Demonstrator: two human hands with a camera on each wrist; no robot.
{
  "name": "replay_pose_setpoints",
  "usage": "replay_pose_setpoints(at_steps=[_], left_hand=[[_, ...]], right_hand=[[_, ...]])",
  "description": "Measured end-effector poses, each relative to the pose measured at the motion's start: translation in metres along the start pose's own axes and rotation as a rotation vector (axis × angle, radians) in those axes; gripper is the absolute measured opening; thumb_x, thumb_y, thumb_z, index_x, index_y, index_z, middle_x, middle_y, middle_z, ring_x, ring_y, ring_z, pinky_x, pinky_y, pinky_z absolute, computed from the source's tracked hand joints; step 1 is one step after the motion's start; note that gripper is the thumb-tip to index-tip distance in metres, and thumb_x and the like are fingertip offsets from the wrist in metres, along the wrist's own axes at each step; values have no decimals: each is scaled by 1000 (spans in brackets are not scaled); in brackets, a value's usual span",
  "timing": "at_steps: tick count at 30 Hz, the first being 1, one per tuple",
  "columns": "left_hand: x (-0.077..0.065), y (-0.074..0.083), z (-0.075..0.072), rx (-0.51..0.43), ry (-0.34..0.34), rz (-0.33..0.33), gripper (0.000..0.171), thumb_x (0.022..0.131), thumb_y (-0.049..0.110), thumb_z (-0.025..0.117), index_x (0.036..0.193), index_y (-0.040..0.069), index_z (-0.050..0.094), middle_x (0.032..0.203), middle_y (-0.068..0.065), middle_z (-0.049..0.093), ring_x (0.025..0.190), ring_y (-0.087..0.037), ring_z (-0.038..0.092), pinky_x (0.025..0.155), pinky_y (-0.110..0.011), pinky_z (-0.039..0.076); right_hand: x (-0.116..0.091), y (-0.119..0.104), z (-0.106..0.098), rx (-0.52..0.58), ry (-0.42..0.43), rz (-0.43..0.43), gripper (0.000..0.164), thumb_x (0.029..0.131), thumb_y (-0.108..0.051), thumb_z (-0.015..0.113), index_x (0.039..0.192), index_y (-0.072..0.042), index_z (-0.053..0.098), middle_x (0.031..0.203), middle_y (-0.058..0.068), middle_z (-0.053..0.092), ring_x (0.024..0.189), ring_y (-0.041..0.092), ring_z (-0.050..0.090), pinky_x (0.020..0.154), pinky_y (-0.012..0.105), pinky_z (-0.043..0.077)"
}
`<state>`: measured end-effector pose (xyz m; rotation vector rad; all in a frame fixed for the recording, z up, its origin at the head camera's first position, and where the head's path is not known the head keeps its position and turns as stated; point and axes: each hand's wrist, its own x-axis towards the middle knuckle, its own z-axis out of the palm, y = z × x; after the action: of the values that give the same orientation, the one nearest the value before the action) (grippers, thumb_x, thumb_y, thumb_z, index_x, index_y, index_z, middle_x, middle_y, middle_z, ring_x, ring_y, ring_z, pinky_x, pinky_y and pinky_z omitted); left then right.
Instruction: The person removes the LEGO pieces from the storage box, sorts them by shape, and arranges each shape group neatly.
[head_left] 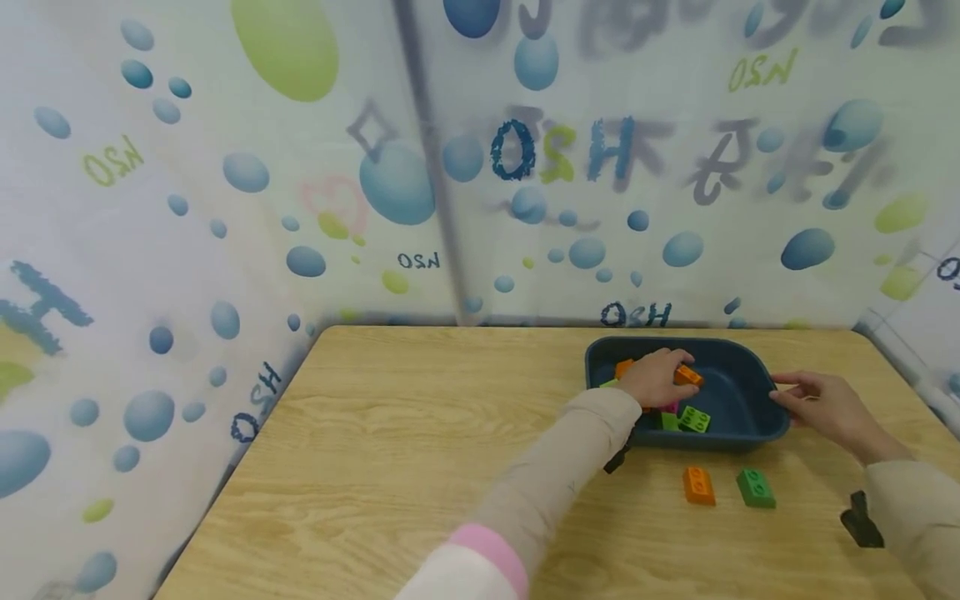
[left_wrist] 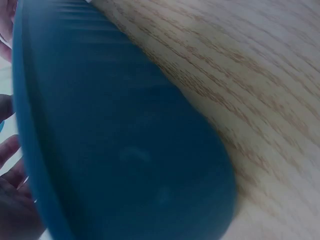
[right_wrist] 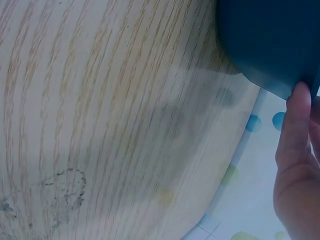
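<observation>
A dark blue plastic bin (head_left: 738,375) stands at the back right of the table. My left hand (head_left: 654,379) reaches into it, thumb and fingers bent around an orange toy brick (head_left: 689,376). Under and beside that hand lie more bricks, among them a lime green brick (head_left: 694,419) and a partly covered pink one. At the bin's right end my right hand (head_left: 828,408) pinches the rim between thumb and fingers; its thumb (right_wrist: 299,112) presses the outer wall in the right wrist view. The bin's side (left_wrist: 125,125) fills much of the left wrist view.
In front of the bin, an orange brick (head_left: 699,486) and a green brick (head_left: 756,488) lie apart on the wooden table (head_left: 390,467). A patterned sheet (head_left: 480,250) hangs along the table's back and left edges.
</observation>
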<state>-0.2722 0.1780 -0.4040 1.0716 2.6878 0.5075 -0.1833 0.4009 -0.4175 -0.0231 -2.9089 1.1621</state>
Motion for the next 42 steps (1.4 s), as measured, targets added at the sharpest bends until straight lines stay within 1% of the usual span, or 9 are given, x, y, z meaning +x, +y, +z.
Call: replay_pose_setpoints(at_steps=[4,8,15,18,23,27,31,37,42], left_hand=[[2,1,5,-32,10,-47,47,84,40,57,127,25,46,119,8,50,100,-3,49,82,-14,39],[5,1,10,-68,-9,-75,48,84,41,57,128,27,46,122,8,48,104,-4,48,84,-15,38],[13,-1,23,-79,-76,-55,50,85,42,54,131,28,41,130,12,41,114,-2,41,91,-17,33],[13,-2,23,-68,-74,-46,49,86,42,54,131,27,41,131,12,40,115,-3,41,91,-17,34],[13,0,23,-45,-41,-68,46,86,42,53,129,27,44,126,9,42,107,-3,45,86,-15,37],[13,2,24,-59,-19,-101,43,85,40,55,125,28,48,118,7,43,91,-2,51,74,-14,41],[13,2,26,-67,-12,-105,40,85,38,56,123,27,52,110,6,43,80,-3,49,63,-13,40],[14,2,26,-11,17,-65,30,85,36,57,111,23,62,99,7,49,87,-3,43,63,-11,37],[12,5,25,-20,29,-77,25,82,33,62,104,23,64,95,8,52,86,-3,44,64,-12,38]], right_hand=[[-2,0,1,-5,3,-2,47,91,-19,51,119,18,41,83,16,61,56,10,54,53,28,49],[-4,0,2,-7,12,-15,45,90,-17,51,118,18,42,84,20,61,55,9,54,53,28,49],[-6,0,4,3,11,-13,45,91,-17,51,118,18,42,85,21,60,57,7,54,53,28,49],[-5,-1,3,1,21,-21,45,91,-16,51,118,18,42,85,21,60,56,6,54,52,28,49],[-3,-2,1,8,31,-40,43,90,-14,51,117,19,43,84,20,61,55,7,53,51,28,49],[-3,-3,1,25,25,-37,43,90,-13,52,117,19,42,84,20,60,56,7,54,52,28,49],[-3,-3,1,30,24,-37,43,90,-13,51,117,19,42,84,21,60,56,7,54,52,28,50],[-1,-2,0,26,28,-29,44,90,-14,52,117,19,42,84,21,60,56,8,54,52,28,50],[-1,-3,0,16,17,-15,45,90,-16,51,118,19,42,84,20,60,57,7,54,53,28,50]])
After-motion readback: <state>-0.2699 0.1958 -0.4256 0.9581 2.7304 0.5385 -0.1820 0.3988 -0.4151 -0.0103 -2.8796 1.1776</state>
